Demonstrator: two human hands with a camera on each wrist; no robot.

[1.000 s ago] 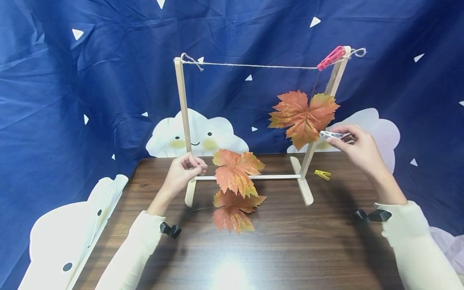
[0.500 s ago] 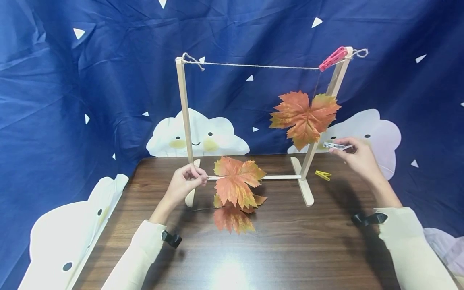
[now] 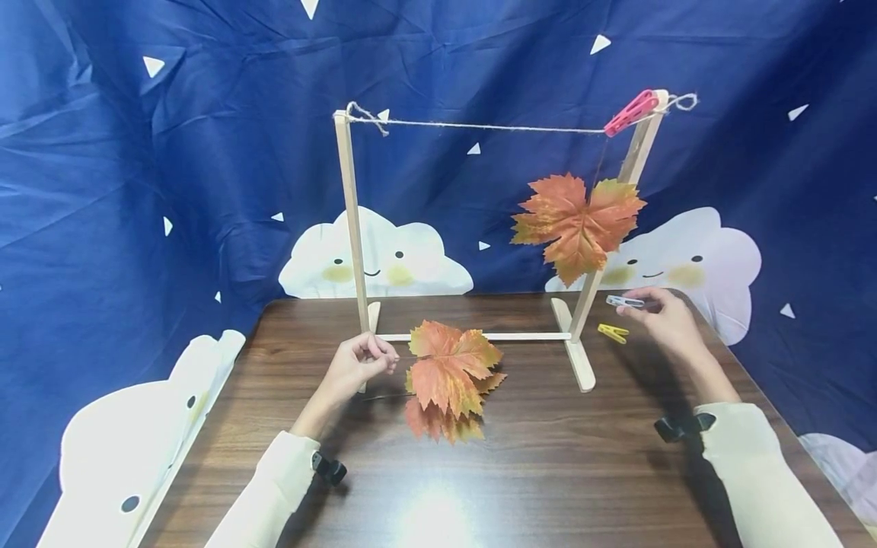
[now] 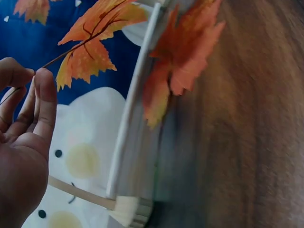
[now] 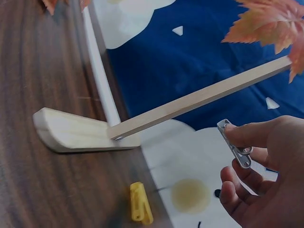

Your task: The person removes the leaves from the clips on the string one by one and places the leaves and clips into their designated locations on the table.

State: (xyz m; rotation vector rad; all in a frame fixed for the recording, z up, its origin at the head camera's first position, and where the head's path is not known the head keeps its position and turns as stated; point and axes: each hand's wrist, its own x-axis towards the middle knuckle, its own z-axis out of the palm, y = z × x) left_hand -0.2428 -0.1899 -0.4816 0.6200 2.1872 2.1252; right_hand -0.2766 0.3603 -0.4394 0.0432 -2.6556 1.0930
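My left hand [image 3: 356, 365] pinches the thin stem of an orange artificial maple leaf [image 3: 448, 369], which points right, low over the table. A second maple leaf [image 3: 435, 421] lies on the table beneath it, partly hidden. Between thumb and fingers, my right hand [image 3: 666, 323] holds a grey clothespin [image 5: 235, 145], right of the frame's post. On the table just left of that hand lies a yellow clothespin [image 3: 613, 332]. From the string [image 3: 479, 125] a third maple leaf [image 3: 578, 224] hangs by its stem at a pink clothespin [image 3: 632, 113].
A wooden frame carries the string between its left post [image 3: 352, 205] and right post [image 3: 640, 152]. Its white crossbar [image 3: 527, 336] runs low behind the held leaf, and a wooden foot [image 3: 581, 365] juts forward. A blue cloth [image 3: 205, 114] with clouds stands behind the brown table [image 3: 548, 457].
Both hands have come down. The held leaf has sunk from above the crossbar to cover more of the lying leaf. The grey clothespin has dropped away from the hanging leaf toward the yellow one.
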